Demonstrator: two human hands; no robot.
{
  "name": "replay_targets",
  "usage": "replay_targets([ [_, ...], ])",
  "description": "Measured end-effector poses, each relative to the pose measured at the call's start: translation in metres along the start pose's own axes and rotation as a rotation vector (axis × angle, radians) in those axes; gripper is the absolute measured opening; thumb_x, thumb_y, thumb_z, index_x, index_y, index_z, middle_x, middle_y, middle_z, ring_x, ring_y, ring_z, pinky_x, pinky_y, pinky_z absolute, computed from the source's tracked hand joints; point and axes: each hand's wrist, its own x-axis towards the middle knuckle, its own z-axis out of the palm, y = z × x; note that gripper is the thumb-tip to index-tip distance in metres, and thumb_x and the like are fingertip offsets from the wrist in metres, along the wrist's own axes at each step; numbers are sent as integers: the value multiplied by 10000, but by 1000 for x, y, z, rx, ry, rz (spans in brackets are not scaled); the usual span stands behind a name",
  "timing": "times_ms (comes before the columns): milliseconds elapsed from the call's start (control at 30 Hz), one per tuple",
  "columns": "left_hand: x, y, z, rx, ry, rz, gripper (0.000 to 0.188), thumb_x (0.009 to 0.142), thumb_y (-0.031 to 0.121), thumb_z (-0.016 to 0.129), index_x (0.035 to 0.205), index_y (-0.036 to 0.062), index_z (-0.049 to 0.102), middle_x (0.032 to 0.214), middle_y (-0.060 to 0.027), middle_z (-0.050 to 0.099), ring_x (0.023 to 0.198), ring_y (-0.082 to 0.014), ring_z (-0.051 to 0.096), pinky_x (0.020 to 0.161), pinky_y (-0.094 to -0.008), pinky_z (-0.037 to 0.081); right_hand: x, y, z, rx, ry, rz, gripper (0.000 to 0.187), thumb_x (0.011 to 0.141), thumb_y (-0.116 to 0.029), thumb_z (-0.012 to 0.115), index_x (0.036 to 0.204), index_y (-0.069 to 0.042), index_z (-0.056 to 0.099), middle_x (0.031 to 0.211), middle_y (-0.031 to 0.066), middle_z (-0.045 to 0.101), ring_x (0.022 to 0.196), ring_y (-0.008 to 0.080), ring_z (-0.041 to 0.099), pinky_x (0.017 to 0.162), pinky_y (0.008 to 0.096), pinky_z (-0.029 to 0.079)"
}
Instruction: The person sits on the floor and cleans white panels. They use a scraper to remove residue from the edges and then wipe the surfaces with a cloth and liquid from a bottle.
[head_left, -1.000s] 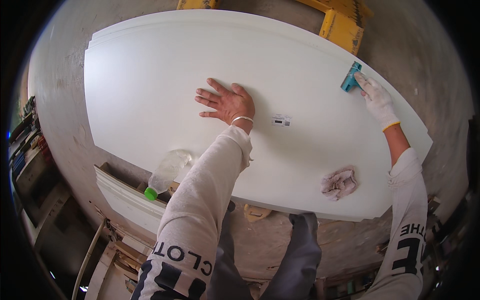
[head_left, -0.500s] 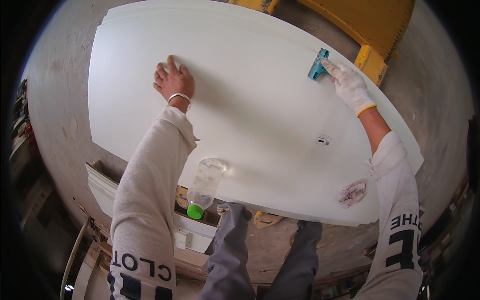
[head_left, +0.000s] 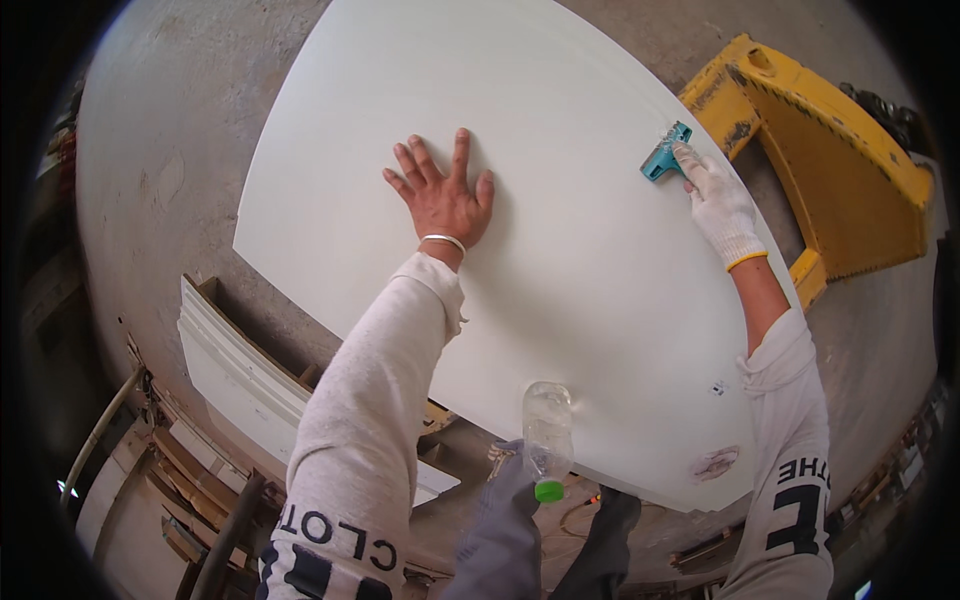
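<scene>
A large white panel [head_left: 590,260] lies flat before me. My left hand [head_left: 440,195], bare with a pale bracelet at the wrist, rests palm down on it, fingers spread. Near the panel's right edge, my right hand [head_left: 722,205] wears a white knitted glove and grips a teal scraper [head_left: 662,155] against the surface. The scraper's handle is mostly covered by the gloved fingers. A clear bottle with a green cap [head_left: 548,430] lies at the near edge, its cap toward me. A crumpled, stained rag [head_left: 716,462] sits at the near right corner, below a small sticker [head_left: 717,388].
Beyond the right edge stands a worn yellow metal frame [head_left: 850,180]. White panel-like pieces [head_left: 240,365] lie lower left, beside a dark gap. Wood scraps [head_left: 190,475] are piled farther left. My legs [head_left: 500,530] are close to the panel's near edge.
My view has turned, showing more of the yellow frame. My right hand has moved the scraper farther away along the panel's right edge. My left hand stays flat on the panel.
</scene>
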Motion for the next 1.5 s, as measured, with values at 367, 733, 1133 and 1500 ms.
replay_targets([
  [367,13,-11,-7,-229,-135,-24,735,945,421,530,1610,199,308,1651,-319,75,1526,-560,-22,1180,-739,-9,238,-188,-59,-29,-166,53,528,1058,-155,441,1536,-378,437,1339,47,605,1186,289,628,1008,420,529],
  [733,6,-21,3,-311,-145,-22,737,936,437,554,1598,220,314,1639,-290,71,1503,-582,14,1135,-798,45,376,-309,-75,13,-199,15,449,1084,-294,384,1522,-352,464,1400,66,629,1228,365,620,1035,462,503],
  [1133,13,-19,5,-385,-106,-7,767,939,428,552,1618,212,270,1657,-282,22,1516,-565,-17,1139,-793,41,425,-322,-92,-104,-106,-198,456,1047,-236,501,1493,-329,519,1328,101,671,1182,370,632,1048,443,480],
  [1500,12,-18,5,-444,-117,-4,767,942,412,543,1624,205,259,1665,-293,-2,1529,-557,-66,1142,-797,16,472,-276,-78,90,-128,-515,597,986,69,519,1474,-273,570,1391,50,636,1218,245,619,1071,331,467],
])
